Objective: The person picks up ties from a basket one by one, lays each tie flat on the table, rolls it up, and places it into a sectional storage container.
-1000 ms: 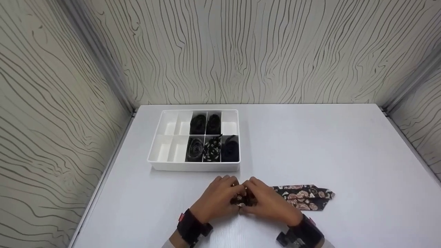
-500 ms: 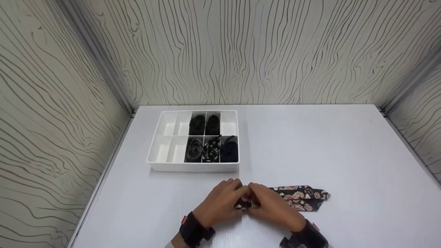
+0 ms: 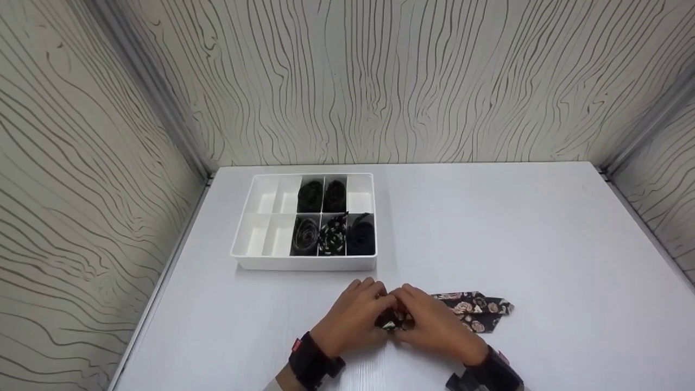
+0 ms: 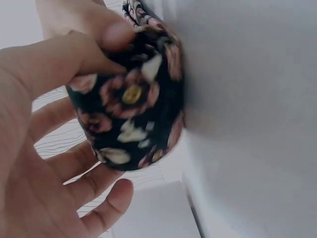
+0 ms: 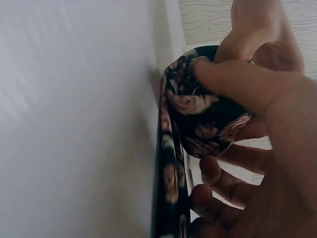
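Between both hands is a partly rolled dark necktie (image 4: 131, 111) with pink roses and pale flowers. My left hand (image 3: 355, 317) grips the roll from its left side, thumb and fingers around it. From the other side my right hand (image 3: 434, 328) pinches the same roll, its thumb at the near edge in the right wrist view. The unrolled tail of the necktie (image 3: 483, 312) lies flat on the table to the right, its pointed end outward. In the right wrist view, the roll (image 5: 203, 124) stands on edge with the flat strip running away from it.
Behind the hands stands a white divided box (image 3: 307, 263). Several of its compartments hold rolled dark ties (image 3: 332, 236); others, at its left and far right corner, are bare. Patterned panels (image 3: 347, 81) wall the white table (image 3: 516, 228) at the back and sides.
The tie's pointed tail has drawn leftward and shows a shorter length beyond the right hand. Both hands have shifted slightly right, still holding the roll, and their fingers have moved a little.
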`<move>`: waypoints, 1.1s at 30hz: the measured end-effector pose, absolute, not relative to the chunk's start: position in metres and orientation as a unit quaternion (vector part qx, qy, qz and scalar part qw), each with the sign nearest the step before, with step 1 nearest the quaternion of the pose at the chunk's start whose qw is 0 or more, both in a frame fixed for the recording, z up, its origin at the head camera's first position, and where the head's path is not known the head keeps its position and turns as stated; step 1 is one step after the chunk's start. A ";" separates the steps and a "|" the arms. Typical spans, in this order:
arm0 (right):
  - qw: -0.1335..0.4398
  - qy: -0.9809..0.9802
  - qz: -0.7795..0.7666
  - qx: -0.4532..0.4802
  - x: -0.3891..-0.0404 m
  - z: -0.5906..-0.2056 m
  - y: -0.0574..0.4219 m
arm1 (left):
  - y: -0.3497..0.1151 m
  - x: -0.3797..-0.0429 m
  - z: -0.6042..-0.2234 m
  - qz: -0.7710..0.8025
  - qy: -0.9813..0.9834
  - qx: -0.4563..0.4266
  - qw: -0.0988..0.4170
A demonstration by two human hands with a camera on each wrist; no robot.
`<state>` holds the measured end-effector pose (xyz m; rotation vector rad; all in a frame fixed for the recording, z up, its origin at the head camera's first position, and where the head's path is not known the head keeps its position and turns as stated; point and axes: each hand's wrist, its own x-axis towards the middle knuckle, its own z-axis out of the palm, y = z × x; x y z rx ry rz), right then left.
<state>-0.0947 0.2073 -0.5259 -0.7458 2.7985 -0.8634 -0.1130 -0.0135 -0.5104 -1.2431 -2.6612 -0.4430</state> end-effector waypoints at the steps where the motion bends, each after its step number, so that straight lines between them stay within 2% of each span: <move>1: 0.052 0.926 -0.280 -0.246 -0.094 -0.526 0.208 | -0.013 -0.113 -0.511 -0.147 -0.894 -0.416 0.081; 14: 0.030 0.933 -0.269 -0.238 -0.091 -0.530 0.213 | -0.001 -0.110 -0.512 -0.126 -0.908 -0.398 0.041; 20: 0.020 0.935 -0.258 -0.244 -0.093 -0.526 0.215 | -0.003 -0.111 -0.510 -0.119 -0.912 -0.388 0.057; 24: 0.046 0.936 -0.258 -0.233 -0.094 -0.525 0.218 | -0.004 -0.111 -0.509 -0.118 -0.913 -0.387 0.046; 28: 0.075 0.934 -0.270 -0.222 -0.095 -0.524 0.223 | -0.007 -0.112 -0.508 -0.100 -0.911 -0.394 0.066; 33: 0.063 0.934 -0.263 -0.235 -0.094 -0.522 0.225 | -0.004 -0.112 -0.506 -0.094 -0.909 -0.400 0.071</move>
